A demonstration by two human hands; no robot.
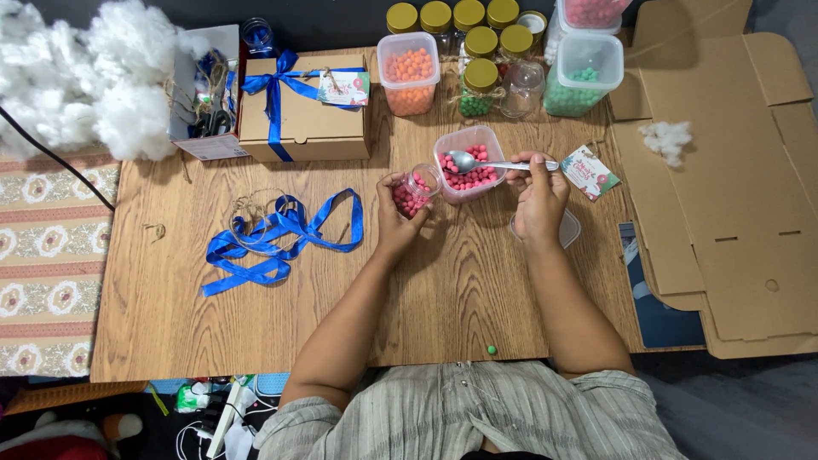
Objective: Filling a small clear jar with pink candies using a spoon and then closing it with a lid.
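Two hands busy: left hand (400, 213) grips 1 small jar (417, 189), right hand (538, 192) pinches 1 spoon (490, 163) over pink-bead tub (469, 164).

— How many gold-lidded jars (481, 43) stand beyond the hands?
— Seven that I can make out.
— Clear tubs of beads?
— Four: orange (409, 72), two pink (468, 163), and green (583, 74).
— Gift boxes?
— One tied box (304, 106), up past the left hand (399, 217).
— Spoons?
— One spoon (498, 163), in the right hand (538, 200).
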